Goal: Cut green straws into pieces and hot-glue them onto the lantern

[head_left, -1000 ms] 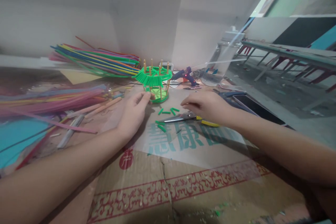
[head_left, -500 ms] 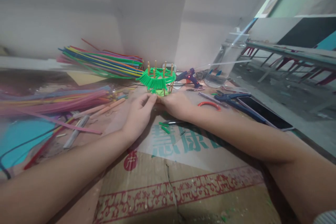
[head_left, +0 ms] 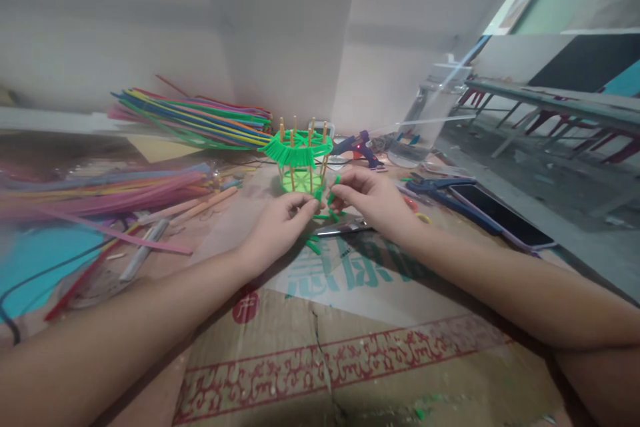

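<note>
My left hand (head_left: 287, 220) pinches a short green pipe cleaner piece (head_left: 318, 195) between thumb and fingertips. Close by on the right, my right hand (head_left: 373, 200) holds another short green piece (head_left: 337, 180) the same way. Just behind the hands stands a small model (head_left: 300, 150) with upright wooden sticks, a fringed green upper ring and a round light-green base. Scissors (head_left: 343, 229) lie under my right hand, their handles partly hidden by it. Several cut green pieces (head_left: 313, 245) are scattered beside the blades.
A bundle of coloured pipe cleaners (head_left: 200, 120) lies at the back left, with more pink strands (head_left: 165, 197) nearer. A glue gun (head_left: 363, 148) with a red light sits behind. Blue-handled pliers (head_left: 440, 187) and a phone (head_left: 500, 217) are at right. Cardboard (head_left: 280, 333) covers the front.
My hands have moved apart and slightly toward me, the right one shifting rightward. Green pieces now show in both fingertips, and the model's base and the scissors are more visible.
</note>
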`<state>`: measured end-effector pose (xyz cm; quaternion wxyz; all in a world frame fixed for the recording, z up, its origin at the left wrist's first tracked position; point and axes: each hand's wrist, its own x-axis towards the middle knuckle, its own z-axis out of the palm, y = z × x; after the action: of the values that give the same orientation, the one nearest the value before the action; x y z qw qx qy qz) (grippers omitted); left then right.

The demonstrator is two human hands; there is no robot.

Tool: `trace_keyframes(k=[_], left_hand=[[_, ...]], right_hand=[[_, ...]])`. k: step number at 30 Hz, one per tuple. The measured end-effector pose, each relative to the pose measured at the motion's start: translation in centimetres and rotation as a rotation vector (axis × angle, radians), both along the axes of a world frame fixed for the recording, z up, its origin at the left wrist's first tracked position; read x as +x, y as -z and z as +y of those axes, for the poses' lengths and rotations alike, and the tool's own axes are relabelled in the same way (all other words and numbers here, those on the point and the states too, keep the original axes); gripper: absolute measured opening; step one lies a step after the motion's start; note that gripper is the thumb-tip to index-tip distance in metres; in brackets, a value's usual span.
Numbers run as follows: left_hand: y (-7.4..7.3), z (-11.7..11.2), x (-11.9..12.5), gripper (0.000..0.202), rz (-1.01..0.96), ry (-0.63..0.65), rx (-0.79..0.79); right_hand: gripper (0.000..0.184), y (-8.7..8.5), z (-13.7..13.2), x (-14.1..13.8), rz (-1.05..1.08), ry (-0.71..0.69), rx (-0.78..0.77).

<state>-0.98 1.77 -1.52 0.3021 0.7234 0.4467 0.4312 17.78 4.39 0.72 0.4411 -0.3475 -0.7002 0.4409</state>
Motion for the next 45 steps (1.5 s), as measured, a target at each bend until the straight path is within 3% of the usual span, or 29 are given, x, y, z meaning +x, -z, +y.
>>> trace_keyframes(k=[4,12,18,26,31,34,37,41,45], left_hand=[[-0.3,-0.3,0.2,0.027,0.082,0.038,0.043],[-0.3,-0.2,0.2,0.028,0.153,0.087,0.067],[-0.4,-0.3,0.0,0.026,0.173,0.100,0.060],[-0.4,-0.4,0.0,0.030,0.196,0.068,0.064],[-0.4,-0.3,0.0,0.038,0.206,-0.005,0.016],[-0.2,-0.3,-0.1,0.026,0.203,-0.050,0.081],[0.1,-0.3,-0.3,0.017,0.227,0.002,0.226],[0.3,-0.4,-0.4,0.019,0.292,0.053,0.378],[0.3,-0.6,-0.4,0.025,0.322,0.036,0.408]], right_hand=[[0.026,1.0,0.0,-0.3,0.135,-0.020,-0.167],[0.030,1.9,-0.1,-0.6,0.250,-0.041,-0.341],[0.025,1.8,-0.5,-0.6,0.227,-0.053,-0.322],[0.027,1.0,-0.6,-0.2,-0.009,-0.002,-0.210],[0.033,0.6,-0.1,0.4,0.084,0.027,-0.152],[0.034,0.6,-0.3,0.5,0.111,0.003,-0.177],[0.033,0.7,-0.9,0.3,0.103,-0.019,-0.216],[0.030,0.9,-1.6,-0.1,0.077,-0.051,-0.254],[0.029,0.9,-2.1,-0.5,0.096,-0.084,-0.293]])
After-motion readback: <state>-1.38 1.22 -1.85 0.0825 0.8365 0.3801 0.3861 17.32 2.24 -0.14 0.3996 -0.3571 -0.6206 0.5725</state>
